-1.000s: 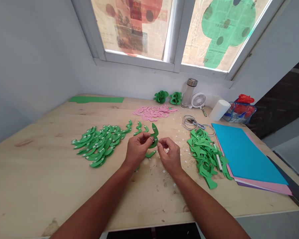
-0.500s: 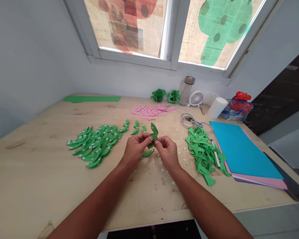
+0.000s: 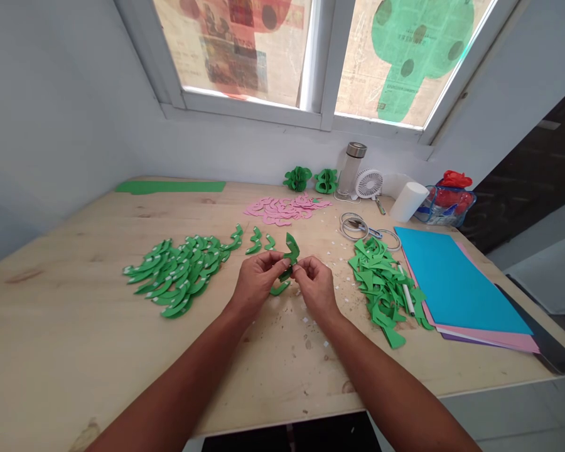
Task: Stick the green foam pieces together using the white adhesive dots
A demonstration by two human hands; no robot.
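Note:
Between my hands, above the middle of the table, is a curved green paper cutout [image 3: 291, 246]. My left hand [image 3: 258, 279] is closed on it, thumb against its side. My right hand [image 3: 314, 282] pinches its lower right edge with thumb and fingertips. Another green cutout [image 3: 279, 289] lies on the table just under my hands. Beyond my left hand a few small green pieces [image 3: 255, 240] lie in a row, and to the left spreads a heap of curved green cutouts [image 3: 181, 273] with pale tabs of tape on them.
Pink cutouts [image 3: 285, 209] lie toward the wall, near two green paper ornaments [image 3: 297, 179], a bottle [image 3: 351, 169] and a small fan [image 3: 369, 184]. To the right are tape rolls [image 3: 354, 227], green scraps [image 3: 381, 282] with a white pen [image 3: 406, 292], and blue sheets [image 3: 456, 276].
The view has shifted slightly. Both hands stay closed on the green cutout in nearly the same place, with only small finger movement.

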